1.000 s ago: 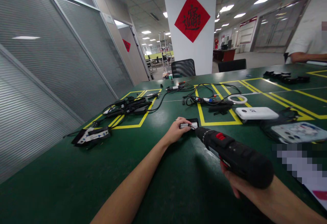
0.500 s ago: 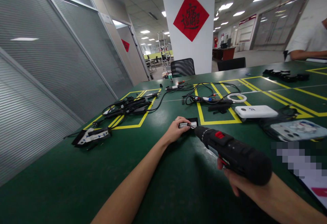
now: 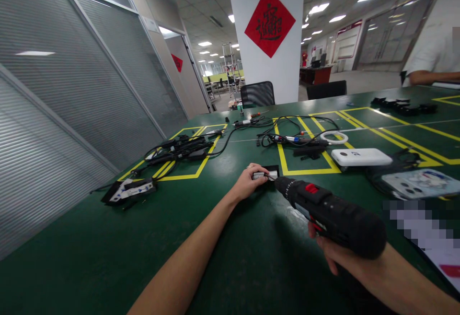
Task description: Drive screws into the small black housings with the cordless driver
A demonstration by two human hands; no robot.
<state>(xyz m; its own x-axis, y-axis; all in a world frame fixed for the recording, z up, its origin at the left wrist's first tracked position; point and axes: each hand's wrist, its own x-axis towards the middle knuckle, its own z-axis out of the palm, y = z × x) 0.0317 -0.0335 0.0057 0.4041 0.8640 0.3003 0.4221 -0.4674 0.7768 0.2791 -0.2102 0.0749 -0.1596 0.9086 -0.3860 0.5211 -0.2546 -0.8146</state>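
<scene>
My right hand is wrapped round the grip of a black cordless drill with red details. The drill points left and away from me, and its thin bit reaches a small silver metal part. Pressed on that part is my left hand, a ring on one finger, keeping it against the table. Behind and beside the metal part lies a flat black piece. The exact spot where the bit meets the metal is too small to make out.
Cables with black devices lie at the left, near a black and white bracket. More cables, a white power bank and a phone are at the right. Yellow tape marks the green table. A person sits far right.
The drill body has shifted very slightly right in the view, with the whole scene moving a little too. Both hands keep their hold.
</scene>
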